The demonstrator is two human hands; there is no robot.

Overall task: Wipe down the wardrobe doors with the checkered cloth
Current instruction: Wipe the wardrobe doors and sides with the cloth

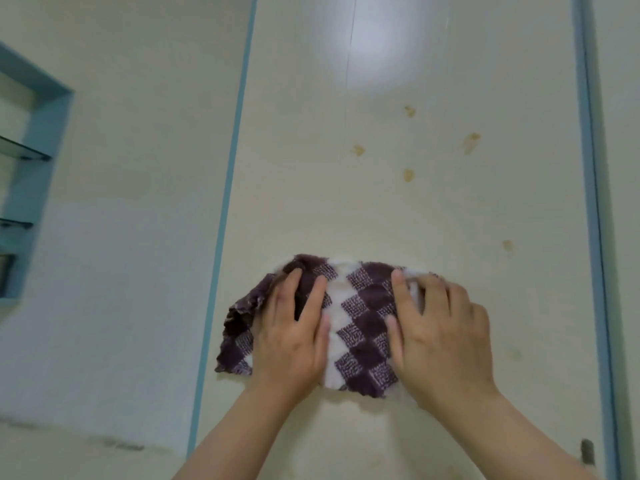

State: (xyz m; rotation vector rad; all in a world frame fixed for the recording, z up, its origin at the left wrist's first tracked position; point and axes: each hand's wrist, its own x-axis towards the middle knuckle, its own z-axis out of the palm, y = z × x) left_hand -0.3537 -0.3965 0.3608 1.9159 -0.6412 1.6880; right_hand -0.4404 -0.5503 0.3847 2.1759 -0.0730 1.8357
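Observation:
A purple-and-white checkered cloth (360, 323) lies spread against the cream wardrobe door (398, 188). My left hand (294, 327) presses flat on the cloth's left half, fingers straight and pointing up. My right hand (440, 330) presses on its right half, fingers extended over the cloth's upper right edge. The cloth's left end hangs crumpled beyond my left hand. Several brownish stains (408, 174) dot the door above and to the right of the cloth.
Blue trim (221, 216) borders the door on the left and blue trim (592, 202) on the right. A blue-framed wall niche (38, 161) with glass shelves sits at far left. A small metal fitting (587, 451) shows at the door's lower right.

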